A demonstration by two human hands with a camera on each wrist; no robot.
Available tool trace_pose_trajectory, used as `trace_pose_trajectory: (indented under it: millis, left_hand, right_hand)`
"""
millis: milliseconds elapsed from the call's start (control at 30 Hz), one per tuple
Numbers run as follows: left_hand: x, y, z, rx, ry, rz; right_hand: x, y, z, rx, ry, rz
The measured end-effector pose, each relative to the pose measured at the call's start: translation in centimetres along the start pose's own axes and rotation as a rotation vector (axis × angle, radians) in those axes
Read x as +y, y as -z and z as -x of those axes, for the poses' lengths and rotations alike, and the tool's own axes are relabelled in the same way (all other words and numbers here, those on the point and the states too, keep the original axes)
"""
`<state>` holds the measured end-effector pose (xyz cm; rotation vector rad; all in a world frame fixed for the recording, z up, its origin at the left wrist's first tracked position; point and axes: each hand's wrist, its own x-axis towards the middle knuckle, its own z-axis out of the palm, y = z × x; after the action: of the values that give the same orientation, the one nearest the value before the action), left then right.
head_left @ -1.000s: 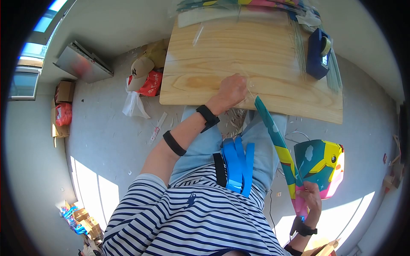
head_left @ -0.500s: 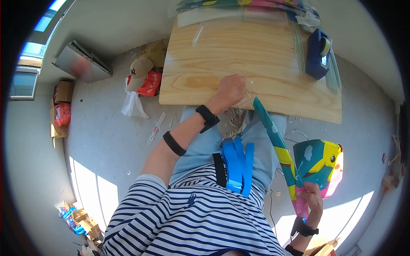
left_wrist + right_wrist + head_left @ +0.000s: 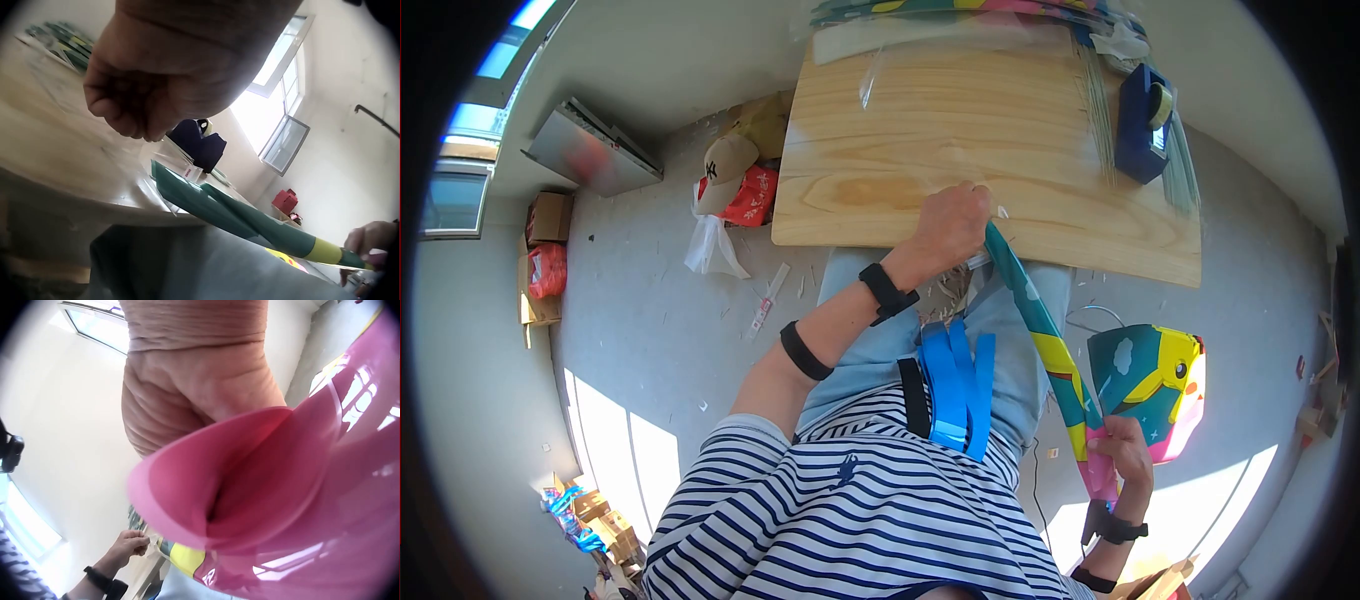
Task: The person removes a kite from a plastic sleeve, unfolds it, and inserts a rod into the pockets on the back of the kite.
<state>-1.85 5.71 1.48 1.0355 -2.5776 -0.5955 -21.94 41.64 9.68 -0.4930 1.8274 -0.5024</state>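
Near the table's front edge, my left hand [image 3: 950, 225] has its fingers curled and pinches a bit of clear film [image 3: 153, 545], seen small in the right wrist view. Just below those fingers is the green tip of a long folded glossy sheet [image 3: 1055, 352], printed green, yellow and pink. In the left wrist view the curled left hand [image 3: 150, 81] is above this green end [image 3: 187, 195]. My right hand [image 3: 1128, 452] grips the sheet's pink end. Its fingertips are hidden behind the pink fold [image 3: 269, 481] in the right wrist view.
On the wooden table [image 3: 930, 120], a blue tape dispenser [image 3: 1142, 125] and thin sticks [image 3: 1097, 110] lie at the right, with printed sheets [image 3: 970, 10] along the far edge. A cap [image 3: 730, 160] and a red bag [image 3: 752, 197] are left of it. Blue straps [image 3: 948, 385] hang at the waist.
My left hand has shifted right and slightly down, to the sheet's green tip. That tip has moved a little up and left. The right hand has risen slightly, still gripping the pink end.
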Motion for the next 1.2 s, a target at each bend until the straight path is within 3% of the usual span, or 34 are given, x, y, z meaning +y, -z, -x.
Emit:
trace_pose_trajectory:
  millis: [400, 467, 667, 900, 967, 1100, 1167, 1200]
  left_hand:
    - [6.1, -0.2, 4.1, -0.068, -0.152, 0.054]
    - [7.3, -0.5, 4.8, -0.133, -0.243, 0.056]
    - [10.8, -0.4, 6.8, -0.276, -0.311, 0.170]
    - [11.3, -1.2, 6.9, -0.454, -0.436, 0.310]
    - [9.5, 1.5, 5.6, -0.525, -0.335, 0.478]
    - [2.2, 4.7, 4.5, -0.458, -0.061, 0.430]
    - [-1.6, 4.8, 4.7, -0.250, 0.155, 0.463]
    - [-2.9, 4.9, 4.5, -0.240, 0.156, 0.462]
  right_hand:
    - [-4.2, -2.7, -3.9, 0.014, 0.080, -0.078]
    - [-3.6, -3.1, -5.7, -0.076, 0.159, -0.219]
    - [-5.7, -4.9, -6.9, -0.054, 0.223, -0.433]
    - [-5.3, -5.2, -8.3, -0.091, 0.301, -0.392]
    - [-6.0, -4.5, -7.2, -0.056, 0.244, -0.388]
    - [-5.7, -3.8, -6.0, -0.007, 0.273, -0.415]
    - [-5.8, -3.6, -5.4, 0.003, 0.288, -0.438]
    - [-6.0, -3.6, -5.2, 0.000, 0.296, -0.432]
